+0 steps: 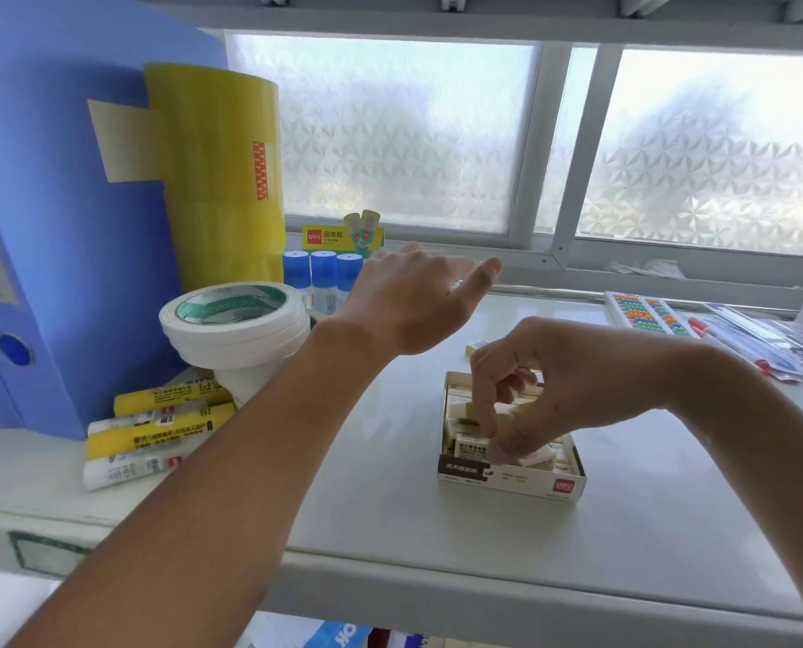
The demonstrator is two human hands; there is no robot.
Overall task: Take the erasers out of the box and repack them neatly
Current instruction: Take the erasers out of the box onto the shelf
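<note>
An open eraser box [512, 481] with a brown and white front stands on the grey shelf [390, 484], holding several cream erasers [472, 444] in a jumble. My right hand [554, 390] reaches down into the box and pinches an eraser near its front between thumb and fingers. My left hand [413, 301] hovers above the shelf behind the box, fingers stretched toward the window, holding nothing. One loose eraser [477, 346] lies on the shelf just behind the box.
White tape rolls [236, 320] and yellow glue tubes [156, 427] sit at left beside blue folders [63, 226] and a big yellow tape roll [222, 180]. Blue-capped glue sticks [320, 273] stand at the back. A pushpin tray [647, 311] and plastic packets [773, 339] lie right.
</note>
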